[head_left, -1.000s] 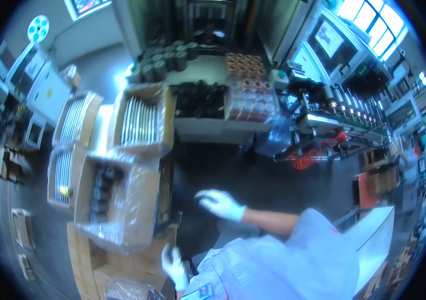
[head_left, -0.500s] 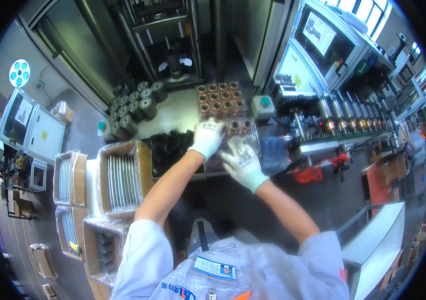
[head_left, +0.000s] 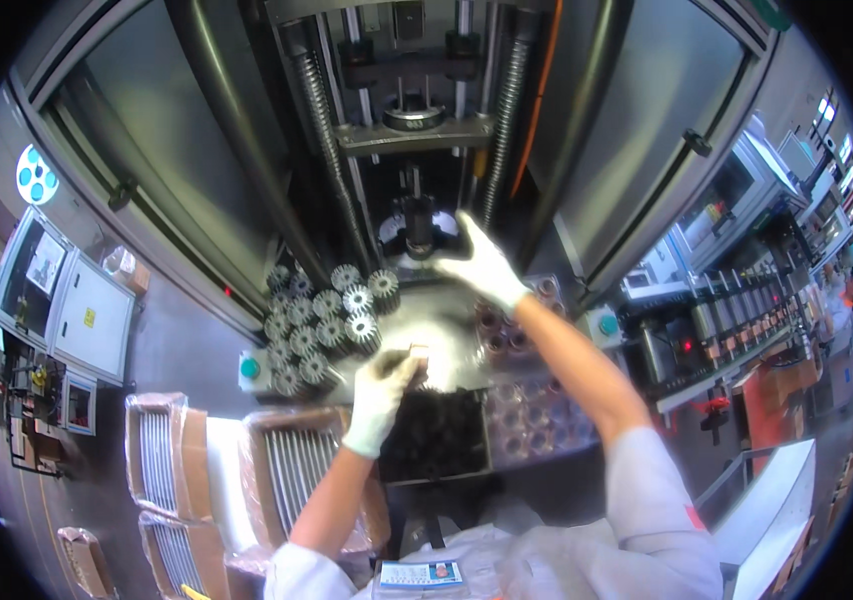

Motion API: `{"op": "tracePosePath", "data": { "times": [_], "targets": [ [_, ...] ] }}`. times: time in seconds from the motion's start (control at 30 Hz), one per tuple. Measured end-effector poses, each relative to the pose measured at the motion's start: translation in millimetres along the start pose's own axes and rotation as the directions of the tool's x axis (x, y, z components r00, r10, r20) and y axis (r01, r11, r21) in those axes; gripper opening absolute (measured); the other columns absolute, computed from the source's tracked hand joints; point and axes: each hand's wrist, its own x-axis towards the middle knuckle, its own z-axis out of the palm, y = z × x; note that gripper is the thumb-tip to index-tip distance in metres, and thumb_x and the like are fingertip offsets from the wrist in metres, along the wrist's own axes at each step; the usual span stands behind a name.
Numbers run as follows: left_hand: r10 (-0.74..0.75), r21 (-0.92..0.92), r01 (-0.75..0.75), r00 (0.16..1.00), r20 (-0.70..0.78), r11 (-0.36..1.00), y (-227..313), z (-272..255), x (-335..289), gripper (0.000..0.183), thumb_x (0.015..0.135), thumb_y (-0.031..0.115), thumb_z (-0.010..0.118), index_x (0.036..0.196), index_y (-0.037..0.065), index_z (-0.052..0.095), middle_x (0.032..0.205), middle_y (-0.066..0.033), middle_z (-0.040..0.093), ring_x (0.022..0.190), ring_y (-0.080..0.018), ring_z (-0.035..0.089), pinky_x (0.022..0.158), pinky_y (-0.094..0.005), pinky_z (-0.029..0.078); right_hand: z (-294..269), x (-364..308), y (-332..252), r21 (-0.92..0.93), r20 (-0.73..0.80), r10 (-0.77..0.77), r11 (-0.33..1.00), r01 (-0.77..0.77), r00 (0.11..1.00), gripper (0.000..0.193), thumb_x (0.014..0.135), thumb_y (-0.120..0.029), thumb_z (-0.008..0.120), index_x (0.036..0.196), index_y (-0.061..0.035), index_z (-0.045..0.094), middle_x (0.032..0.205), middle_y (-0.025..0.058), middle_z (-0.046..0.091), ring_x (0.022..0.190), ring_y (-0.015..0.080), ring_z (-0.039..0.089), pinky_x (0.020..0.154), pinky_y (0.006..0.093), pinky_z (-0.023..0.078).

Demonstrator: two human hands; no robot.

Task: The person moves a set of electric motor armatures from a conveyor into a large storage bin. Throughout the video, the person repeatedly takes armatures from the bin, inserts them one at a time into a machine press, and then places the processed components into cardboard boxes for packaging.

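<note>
My left gloved hand (head_left: 383, 392) is over the front of the metal bench. It pinches a small copper-coloured ring (head_left: 419, 353) between thumb and fingers. Farther in, my right gloved hand (head_left: 487, 268) reaches toward the press with thumb and fingers spread, nothing seen between them. Just left of its fingers stands a dark upright cylinder (head_left: 419, 228) on the press fixture. My right wrist partly covers a tray of copper-coloured rings (head_left: 494, 340). Left of the bench's middle, slotted metal cores (head_left: 327, 332) stand in a group.
The press frame (head_left: 415, 138) rises behind the bench. At the front edge are a dark bin (head_left: 435, 440) and a clear tray of round parts (head_left: 537, 425). Boxes of metal rods (head_left: 297, 470) stand lower left. Green buttons (head_left: 250, 368) flank the bench; a machine with a row of cylinders (head_left: 737, 320) stands right.
My view has shifted toward the press. Both hands have left the ring trays: the left now holds a copper-coloured ring over the bench, the right has moved forward beside the upright cylinder.
</note>
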Motion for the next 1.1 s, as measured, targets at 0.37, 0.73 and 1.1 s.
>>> {"op": "tracePosePath", "data": {
  "times": [0.37,0.73,1.1],
  "targets": [
    [0.457,0.691,-0.287,0.887,-0.07,0.663,2,-36,38,0.016,0.092,0.015,0.068,0.101,0.002,0.064,0.102,-0.0143,0.061,0.089,-0.0249,0.06,0.082,-0.0356,0.049,70,97,-6,0.31,-0.279,0.103,0.951,-0.012,0.955,0.058,0.077,-0.023,0.081,0.123,-0.002,0.052,0.105,0.0165,0.07,0.096,0.03,0.068,0.085,0.0389,0.053],
    [0.597,0.916,-0.326,0.695,0.4,-0.233,11,14,231,0.015,0.094,0.017,0.063,0.103,0.006,0.067,0.101,-0.0162,0.062,0.083,-0.0378,0.063,0.072,-0.0473,0.052,-182,-164,4,-0.576,0.26,0.359,0.803,-0.154,0.896,0.068,0.079,-0.047,0.068,0.127,-0.0022,0.051,0.116,0.0266,0.063,0.111,0.0382,0.063,0.092,0.0462,0.05],
    [0.556,0.856,-0.51,0.69,0.464,-0.082,3,0,289,0.023,0.089,0.014,0.074,0.106,0.0,0.068,0.095,-0.0159,0.073,0.084,-0.0292,0.069,0.079,-0.0364,0.053,-413,-192,198,-0.708,-0.401,0.69,0.185,-0.682,0.603,0.081,0.083,-0.053,0.064,0.141,-0.0004,0.04,0.128,0.0259,0.063,0.118,0.0381,0.062,0.097,0.0442,0.048]
  ]
}}
